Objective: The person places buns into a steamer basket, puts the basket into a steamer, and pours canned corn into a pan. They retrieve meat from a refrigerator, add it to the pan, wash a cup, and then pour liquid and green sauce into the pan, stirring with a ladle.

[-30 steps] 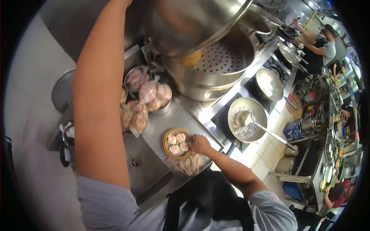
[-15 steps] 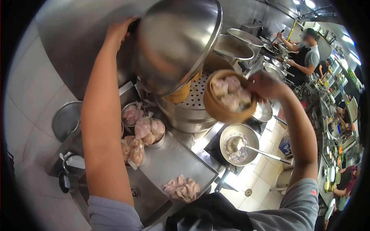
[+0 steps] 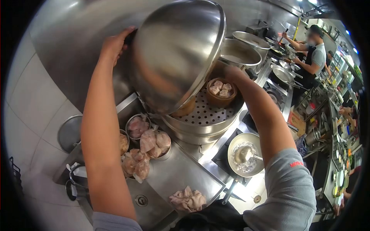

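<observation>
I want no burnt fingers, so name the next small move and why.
Probably draw the right hand clear of the bamboo basket: the basket seems to sit on the perforated tray, and the left hand holds the lid tilted up beside it.

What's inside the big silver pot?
There's a floor full of holes, a small round basket holding dumplings beside the right hand, and part of another basket. The lid hides some of the inside, and you can't see below the holes.
</observation>
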`<act>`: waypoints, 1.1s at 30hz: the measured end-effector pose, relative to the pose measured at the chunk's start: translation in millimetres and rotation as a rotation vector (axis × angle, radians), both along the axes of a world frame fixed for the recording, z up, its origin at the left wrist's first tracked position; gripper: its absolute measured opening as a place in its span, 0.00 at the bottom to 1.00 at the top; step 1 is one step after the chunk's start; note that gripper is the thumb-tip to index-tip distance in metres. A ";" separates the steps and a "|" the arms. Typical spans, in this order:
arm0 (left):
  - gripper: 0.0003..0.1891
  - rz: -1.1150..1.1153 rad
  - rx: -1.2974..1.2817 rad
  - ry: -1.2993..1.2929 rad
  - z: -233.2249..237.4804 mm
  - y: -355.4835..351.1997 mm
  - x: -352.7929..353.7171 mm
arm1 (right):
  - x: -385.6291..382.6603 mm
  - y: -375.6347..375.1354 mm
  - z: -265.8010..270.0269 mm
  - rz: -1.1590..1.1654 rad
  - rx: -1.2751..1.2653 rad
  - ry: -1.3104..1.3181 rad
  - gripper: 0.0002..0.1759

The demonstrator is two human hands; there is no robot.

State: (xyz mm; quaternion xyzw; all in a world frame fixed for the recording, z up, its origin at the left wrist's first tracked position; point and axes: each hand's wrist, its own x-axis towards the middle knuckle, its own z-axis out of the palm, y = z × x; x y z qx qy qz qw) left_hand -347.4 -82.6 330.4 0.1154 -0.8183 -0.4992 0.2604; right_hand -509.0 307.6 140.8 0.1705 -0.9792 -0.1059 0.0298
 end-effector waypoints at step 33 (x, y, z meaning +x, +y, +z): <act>0.32 0.018 -0.037 -0.046 -9.7 -39.8 -10.8 | -60.1 -88.4 10.8 -0.171 -1.018 -0.324 0.12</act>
